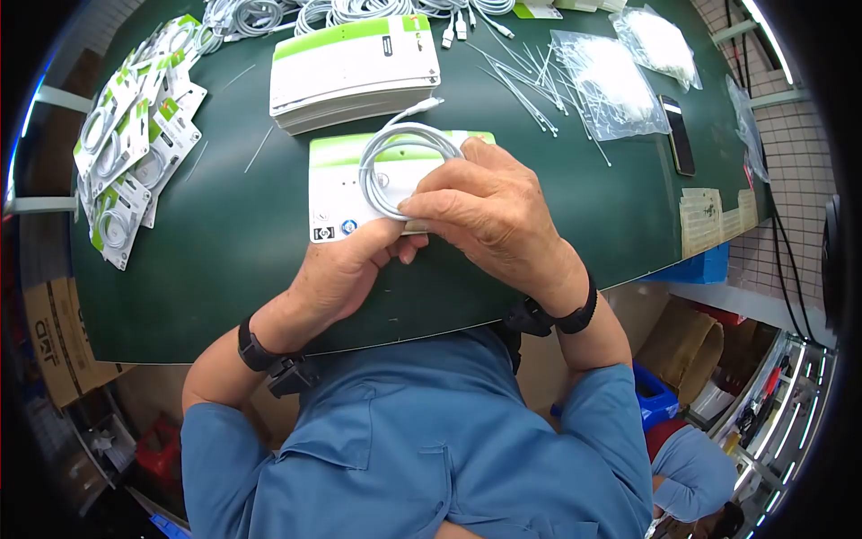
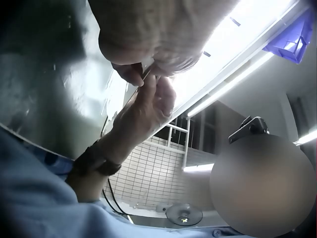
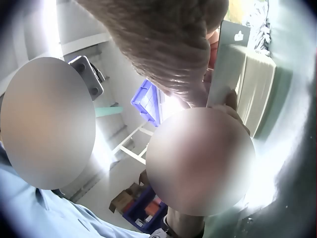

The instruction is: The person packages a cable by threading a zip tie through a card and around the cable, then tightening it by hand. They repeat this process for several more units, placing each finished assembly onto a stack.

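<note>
In the head view, a white coiled cable (image 1: 368,172) lies against a white and green packaging card (image 1: 329,184), its plug end pointing up and right. My left hand (image 1: 339,269) grips the card's lower edge, thumb in front by the bottom of the coil and other fingers behind. My right hand (image 1: 489,202) pinches the lower right of the coil, its fingertips near my left thumb and its palm covering the card's right part. The right wrist view shows the card (image 3: 229,57) edge-on with a hanging slot at its top.
Behind the card stands a stack of similar cards (image 1: 350,67). Finished-looking cards with coils (image 1: 126,153) pile at left. Loose coiled cables (image 1: 350,11) line the back. White cable ties (image 1: 525,90), a bag of ties (image 1: 606,85) and a phone (image 1: 677,135) lie at right.
</note>
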`<state>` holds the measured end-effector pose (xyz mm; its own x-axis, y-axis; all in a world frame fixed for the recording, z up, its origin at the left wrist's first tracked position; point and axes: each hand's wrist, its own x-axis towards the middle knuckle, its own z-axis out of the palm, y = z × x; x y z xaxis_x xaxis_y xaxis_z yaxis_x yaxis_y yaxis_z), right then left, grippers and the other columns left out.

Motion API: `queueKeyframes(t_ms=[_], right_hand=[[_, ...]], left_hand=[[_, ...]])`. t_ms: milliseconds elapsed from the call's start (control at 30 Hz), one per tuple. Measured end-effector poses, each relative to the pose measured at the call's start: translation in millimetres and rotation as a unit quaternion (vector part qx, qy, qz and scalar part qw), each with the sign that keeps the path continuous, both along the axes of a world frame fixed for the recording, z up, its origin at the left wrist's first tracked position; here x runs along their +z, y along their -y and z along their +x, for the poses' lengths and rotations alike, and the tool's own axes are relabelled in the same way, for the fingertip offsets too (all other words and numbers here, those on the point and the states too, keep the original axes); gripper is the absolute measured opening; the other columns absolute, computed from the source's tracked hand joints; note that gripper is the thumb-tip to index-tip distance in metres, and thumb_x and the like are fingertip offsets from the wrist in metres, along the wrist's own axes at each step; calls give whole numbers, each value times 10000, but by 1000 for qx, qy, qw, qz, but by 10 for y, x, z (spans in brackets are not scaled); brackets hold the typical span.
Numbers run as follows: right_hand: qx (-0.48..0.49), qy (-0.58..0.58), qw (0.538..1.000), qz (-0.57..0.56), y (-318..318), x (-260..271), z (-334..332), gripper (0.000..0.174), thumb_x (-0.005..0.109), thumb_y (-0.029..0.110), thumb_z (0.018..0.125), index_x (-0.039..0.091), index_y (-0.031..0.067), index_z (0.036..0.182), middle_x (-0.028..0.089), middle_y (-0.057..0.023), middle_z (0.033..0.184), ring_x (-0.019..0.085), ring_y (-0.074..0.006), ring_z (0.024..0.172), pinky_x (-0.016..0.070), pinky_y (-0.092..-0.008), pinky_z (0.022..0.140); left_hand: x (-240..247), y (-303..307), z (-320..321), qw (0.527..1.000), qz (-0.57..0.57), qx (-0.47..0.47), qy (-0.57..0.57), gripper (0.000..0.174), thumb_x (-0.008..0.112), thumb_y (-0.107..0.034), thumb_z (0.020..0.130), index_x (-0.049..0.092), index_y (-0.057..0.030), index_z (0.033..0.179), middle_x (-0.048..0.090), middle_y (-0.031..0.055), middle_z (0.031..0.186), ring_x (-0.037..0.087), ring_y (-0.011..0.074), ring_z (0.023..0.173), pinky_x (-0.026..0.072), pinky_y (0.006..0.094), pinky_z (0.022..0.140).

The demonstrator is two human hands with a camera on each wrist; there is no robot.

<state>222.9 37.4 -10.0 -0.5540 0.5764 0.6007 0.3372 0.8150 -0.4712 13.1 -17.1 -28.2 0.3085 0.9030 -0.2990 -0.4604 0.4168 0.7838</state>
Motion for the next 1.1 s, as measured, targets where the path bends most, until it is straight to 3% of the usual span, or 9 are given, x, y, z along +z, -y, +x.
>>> queueKeyframes(t_ms=[200, 433, 667, 800, 1100], right_hand=[[21, -85, 993, -78, 16, -209, -42, 286, 894, 76, 736, 810, 141, 1002, 714, 5, 906, 627, -206, 788, 497, -344, 692], [25, -73, 994, -76, -25, -295, -68, 272, 894, 66, 730, 817, 139, 980, 712, 13, 886, 628, -198, 772, 496, -345, 679], [25, -46, 997, -51, 11, -359, -132, 299, 908, 67, 701, 813, 135, 976, 720, 12, 862, 597, -191, 730, 477, -347, 654], [29, -42, 998, -45, 4, -358, -144, 315, 916, 65, 689, 810, 125, 979, 740, 5, 883, 588, -192, 718, 466, -337, 632], [25, -81, 991, -104, -3, -351, -174, 280, 902, 12, 741, 806, 94, 991, 790, -44, 988, 656, -209, 770, 512, -319, 651]], left_hand=[[-89, -26, -48, 1000, 13, -18, 8, 332, 650, -109, 998, 631, 9, 1308, 721, 103, 1113, 692, 174, 880, 552, 291, 748], [-41, -44, -11, 999, -42, 13, 30, 348, 641, -162, 1005, 618, 3, 1310, 715, 105, 1106, 683, 166, 863, 546, 285, 718], [-135, -86, -48, 981, -29, 29, -191, 314, 635, -242, 1030, 595, -9, 1236, 677, 79, 960, 624, 115, 627, 488, 253, 509], [-63, -103, 3, 976, -37, 57, -205, 297, 640, -228, 1028, 590, -1, 1214, 654, 62, 897, 590, 99, 557, 466, 243, 459], [-76, -154, -1, 988, -53, 105, -100, 258, 620, -182, 1043, 600, 6, 1218, 665, 66, 868, 586, 89, 536, 440, 217, 406]])
